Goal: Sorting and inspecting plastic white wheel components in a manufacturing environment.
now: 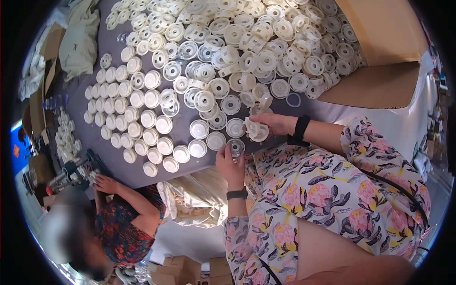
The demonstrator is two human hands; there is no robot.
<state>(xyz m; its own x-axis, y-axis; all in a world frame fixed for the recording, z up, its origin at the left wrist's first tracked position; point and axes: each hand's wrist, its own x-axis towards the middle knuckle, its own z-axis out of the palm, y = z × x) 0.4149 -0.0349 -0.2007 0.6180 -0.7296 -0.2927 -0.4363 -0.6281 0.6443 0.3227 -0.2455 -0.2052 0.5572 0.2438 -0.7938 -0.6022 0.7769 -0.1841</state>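
Note:
My left hand [230, 167] is closed round a clear round plastic part [236, 147] by the table's near edge. Just right of it and a little farther away, my right hand [279, 123] grips white plastic rings [256, 130]; how many it holds is partly hidden by the fingers. White round caps [216, 141] sit on the grey table close to both hands. Beyond them lie loose white ring-shaped parts [219, 88], some flat and some on edge.
A large heap of white rings [266, 42] covers the table's far side, against an open cardboard box [375, 85]. Rows of white caps [137, 99] stand at left. A pale sack [192, 197] hangs below the edge. Another person [126, 223] works at a small device, lower left.

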